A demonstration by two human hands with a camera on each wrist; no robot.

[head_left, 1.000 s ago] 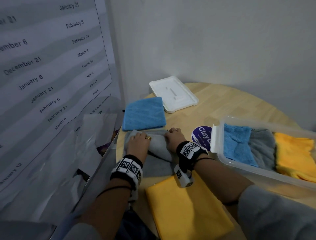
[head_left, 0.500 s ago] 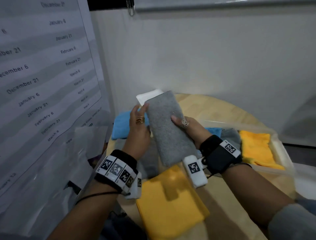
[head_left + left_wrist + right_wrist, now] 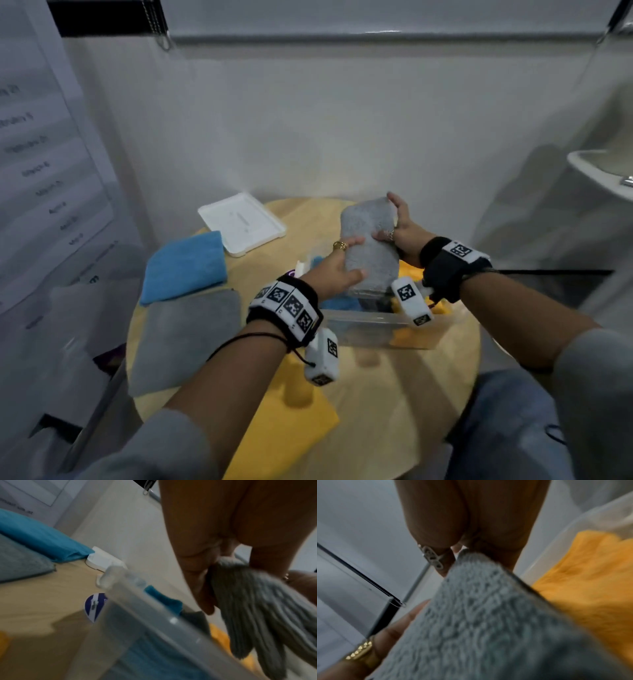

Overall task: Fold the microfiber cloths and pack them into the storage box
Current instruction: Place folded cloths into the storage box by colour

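Observation:
A folded grey cloth (image 3: 371, 245) (image 3: 254, 609) (image 3: 488, 628) hangs upright over the clear storage box (image 3: 373, 323) (image 3: 154, 622). My left hand (image 3: 337, 265) grips its near left side, thumb and fingers curled round it. My right hand (image 3: 399, 228) grips its far right edge. Inside the box lie folded blue (image 3: 164, 599), grey (image 3: 195, 616) and yellow (image 3: 590, 574) cloths. On the round table lie unfolded blue (image 3: 186, 267), grey (image 3: 185, 339) and yellow (image 3: 284, 431) cloths.
The white box lid (image 3: 241, 222) lies at the table's far left. A purple round sticker (image 3: 94, 605) shows on the wooden tabletop (image 3: 394, 411) beside the box. A paper poster (image 3: 37, 164) hangs at the left, and a wall runs close behind the table.
Both hands lifted the folded grey cloth off the table and carried it right, over the box. The head view swung right and up.

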